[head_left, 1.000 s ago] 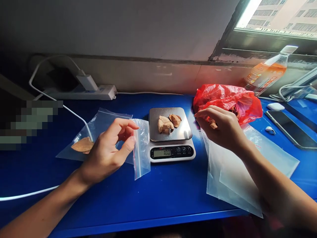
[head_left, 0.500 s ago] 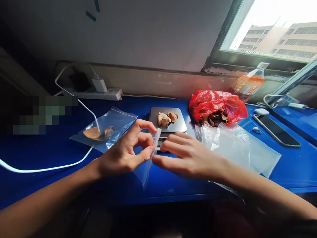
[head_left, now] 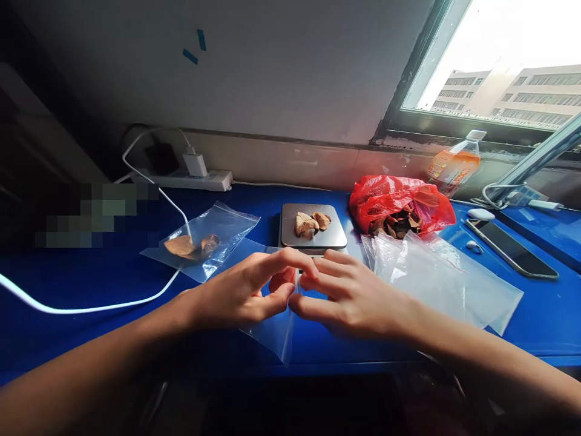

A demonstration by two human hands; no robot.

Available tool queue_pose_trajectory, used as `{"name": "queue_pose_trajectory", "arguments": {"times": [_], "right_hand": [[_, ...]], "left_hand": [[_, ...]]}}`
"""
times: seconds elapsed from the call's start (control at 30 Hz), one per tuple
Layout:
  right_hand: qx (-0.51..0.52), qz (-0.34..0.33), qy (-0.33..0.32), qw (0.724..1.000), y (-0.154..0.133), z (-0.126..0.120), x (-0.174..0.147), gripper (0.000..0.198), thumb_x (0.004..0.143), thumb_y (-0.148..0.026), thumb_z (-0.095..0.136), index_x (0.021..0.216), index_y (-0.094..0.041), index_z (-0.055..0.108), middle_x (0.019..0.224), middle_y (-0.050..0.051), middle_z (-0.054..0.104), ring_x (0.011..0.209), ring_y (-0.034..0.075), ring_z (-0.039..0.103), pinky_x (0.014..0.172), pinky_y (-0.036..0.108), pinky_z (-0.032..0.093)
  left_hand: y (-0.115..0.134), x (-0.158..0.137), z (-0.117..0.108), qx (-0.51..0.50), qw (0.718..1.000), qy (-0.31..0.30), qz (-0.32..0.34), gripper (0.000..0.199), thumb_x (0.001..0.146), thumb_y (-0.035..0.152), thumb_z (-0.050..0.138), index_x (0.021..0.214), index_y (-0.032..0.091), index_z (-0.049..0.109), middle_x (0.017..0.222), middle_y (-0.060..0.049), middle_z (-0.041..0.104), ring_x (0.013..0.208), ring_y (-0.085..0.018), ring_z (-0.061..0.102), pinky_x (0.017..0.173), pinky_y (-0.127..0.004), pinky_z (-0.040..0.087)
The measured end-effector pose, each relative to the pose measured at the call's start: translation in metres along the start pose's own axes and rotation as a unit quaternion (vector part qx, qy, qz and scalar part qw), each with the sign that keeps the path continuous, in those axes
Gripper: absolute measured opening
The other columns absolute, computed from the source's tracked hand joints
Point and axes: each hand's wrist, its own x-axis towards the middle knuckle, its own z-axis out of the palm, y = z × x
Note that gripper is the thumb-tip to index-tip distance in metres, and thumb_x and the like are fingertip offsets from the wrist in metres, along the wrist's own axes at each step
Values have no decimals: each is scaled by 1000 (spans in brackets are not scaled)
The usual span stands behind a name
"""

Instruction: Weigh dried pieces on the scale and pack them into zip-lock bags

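Between my hands hangs a clear zip-lock bag [head_left: 272,339], its top edge pinched at the fingertips. My left hand [head_left: 261,287] closes on that edge with thumb and fingers. Facing it, my right hand [head_left: 342,290] grips the same edge, its fingers bent and partly hiding the bag. Just beyond them is a small silver kitchen scale [head_left: 290,236], its display mostly covered by my hands. Brown dried pieces [head_left: 307,224] lie on its plate. To the left, another zip-lock bag [head_left: 227,221] holds similar dried pieces [head_left: 184,247].
A red plastic bag [head_left: 376,194] full of dried pieces stands right of the scale, with several clear bags [head_left: 476,297] before it. Further right lie a phone [head_left: 512,248] and earbud case [head_left: 481,214]. A bottle [head_left: 454,163], power strip [head_left: 218,180] and white cable [head_left: 91,310] are also present.
My hands have come closer together at the bag's top edge, the left fingertips now meeting the right ones. The bag hangs spread wider below them. The whole view has shifted slightly.
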Motion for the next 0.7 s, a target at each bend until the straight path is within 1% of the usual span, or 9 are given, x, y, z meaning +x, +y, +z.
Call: {"name": "queue_pose_trajectory", "arguments": {"times": [0.1, 0.17, 0.27, 0.33, 0.37, 0.43, 0.53, 0.63, 0.7], "right_hand": [[10, 12, -4, 1000, 4, -4, -3, 17, 93, -14, 46, 89, -19, 61, 74, 1, 60, 67, 13, 46, 65, 30, 32], [20, 43, -13, 999, 5, -8, -4, 15, 89, -14, 48, 85, -18, 62, 68, 0, 57, 63, 13, 43, 61, 31, 30], [104, 123, -17, 987, -1, -9, -3, 10, 83, -23, 54, 84, -19, 63, 71, 2, 58, 65, 14, 46, 61, 31, 32], [162, 185, 2, 969, -9, -5, -2, 11, 83, -25, 55, 86, -18, 64, 75, 3, 61, 67, 14, 50, 63, 30, 36], [171, 213, 14, 962, -13, -2, -2, 11, 83, -24, 56, 87, -18, 64, 77, 3, 62, 69, 14, 52, 64, 30, 38], [150, 251, 26, 956, -19, 6, -1, 12, 83, -20, 58, 91, -18, 65, 81, 4, 63, 73, 16, 55, 67, 30, 40], [75, 267, 31, 960, -23, 15, -2, 21, 81, -20, 62, 102, -21, 65, 86, 5, 65, 80, 19, 57, 73, 33, 42], [-12, 258, 67, 964, -23, 21, -1, 12, 85, -23, 60, 96, -22, 66, 86, 6, 66, 78, 18, 57, 72, 34, 44], [-40, 252, 91, 963, -23, 22, 1, 7, 87, -26, 60, 90, -22, 66, 87, 6, 65, 76, 19, 57, 71, 34, 45]], "left_hand": [[-1, -1, -3, 5, 1000, 5, -3, 41, 75, 7, 51, 110, 27, 53, 66, 6, 52, 54, -8, 48, 46, -17, 36], [-2, -1, -3, -12, 1000, 9, -10, 49, 73, 5, 51, 116, 28, 48, 63, 8, 50, 52, -8, 46, 46, -16, 37], [-3, 0, 4, -15, 1000, 13, -2, 48, 76, 6, 51, 118, 27, 43, 61, 10, 46, 52, -8, 46, 48, -17, 38], [-4, -1, 11, -2, 1000, 12, 21, 48, 77, 7, 51, 119, 27, 41, 62, 10, 46, 52, -8, 45, 48, -18, 37], [-4, -1, 13, 8, 999, 17, 32, 48, 77, 7, 51, 120, 27, 40, 62, 9, 46, 52, -8, 45, 49, -18, 38], [-4, -2, 17, 28, 998, 44, 45, 48, 79, 7, 50, 121, 27, 39, 63, 9, 46, 53, -8, 46, 50, -19, 39], [-2, -2, 17, 52, 993, 93, 46, 47, 80, 6, 50, 120, 27, 38, 63, 9, 47, 54, -8, 48, 53, -19, 42], [2, -3, 18, 64, 992, 97, 39, 48, 78, 5, 49, 119, 26, 37, 61, 10, 46, 51, -8, 46, 50, -18, 40], [3, -3, 20, 70, 992, 95, 44, 48, 78, 5, 48, 120, 26, 35, 60, 11, 46, 49, -7, 45, 48, -17, 39]]}}
